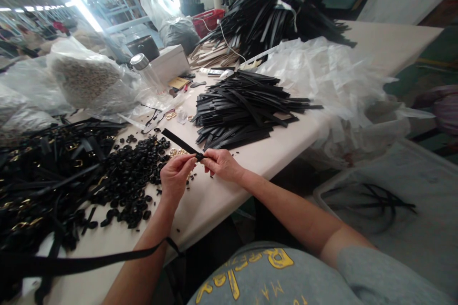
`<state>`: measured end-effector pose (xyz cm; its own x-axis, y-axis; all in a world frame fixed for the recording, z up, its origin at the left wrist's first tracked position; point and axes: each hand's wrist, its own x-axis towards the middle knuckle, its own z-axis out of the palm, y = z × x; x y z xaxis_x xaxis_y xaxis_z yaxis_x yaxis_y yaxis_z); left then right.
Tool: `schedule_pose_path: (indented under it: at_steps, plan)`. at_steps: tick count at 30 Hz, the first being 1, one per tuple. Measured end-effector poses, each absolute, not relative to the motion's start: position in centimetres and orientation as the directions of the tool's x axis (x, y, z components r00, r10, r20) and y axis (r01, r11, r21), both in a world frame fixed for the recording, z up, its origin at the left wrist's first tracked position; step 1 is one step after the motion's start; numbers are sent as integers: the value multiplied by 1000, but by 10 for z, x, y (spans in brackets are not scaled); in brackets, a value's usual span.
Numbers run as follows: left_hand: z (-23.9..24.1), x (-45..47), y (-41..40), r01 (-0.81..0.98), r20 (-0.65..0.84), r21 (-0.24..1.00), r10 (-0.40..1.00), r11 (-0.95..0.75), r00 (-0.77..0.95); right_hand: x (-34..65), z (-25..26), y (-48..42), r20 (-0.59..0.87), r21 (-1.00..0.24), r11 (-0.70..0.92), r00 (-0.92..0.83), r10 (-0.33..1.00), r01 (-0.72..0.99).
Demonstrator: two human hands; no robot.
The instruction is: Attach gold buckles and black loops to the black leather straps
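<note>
Both hands meet over the table, gripping one black strap [181, 141] whose free end points up and to the left. My left hand [176, 174] pinches it near its lower end, thumb against forefinger. Close beside it, my right hand [222, 164] is closed on the same end; a small dark piece between the fingertips is too small to make out. Just behind the left fingers lie gold buckles [178, 152]. Left of them spreads a heap of small black loops [138, 171]. Beyond my right hand is a pile of cut black straps [238, 109].
Black straps with gold buckles [46, 181] cover the table's left side. Behind stand a clear bottle [145, 71], a white box [173, 63] and a large strap bundle [275, 14]. Plastic sheeting [322, 71] hangs off the right edge, above a white bin [422, 190].
</note>
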<state>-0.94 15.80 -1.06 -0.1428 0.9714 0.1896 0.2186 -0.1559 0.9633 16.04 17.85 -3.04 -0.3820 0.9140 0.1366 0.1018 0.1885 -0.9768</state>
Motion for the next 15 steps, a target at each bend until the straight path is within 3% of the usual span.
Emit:
schedule_pose_path:
  at_steps: [5,15]
  plan:
    - [-18,-14,159,362,267,905,960,-222,-80,158,-34,180,132,-969,198,-371,919,145]
    - [-21,-18,161,434,321,858,946,-273,-40,157,-42,182,153,-981,188,-425,892,41]
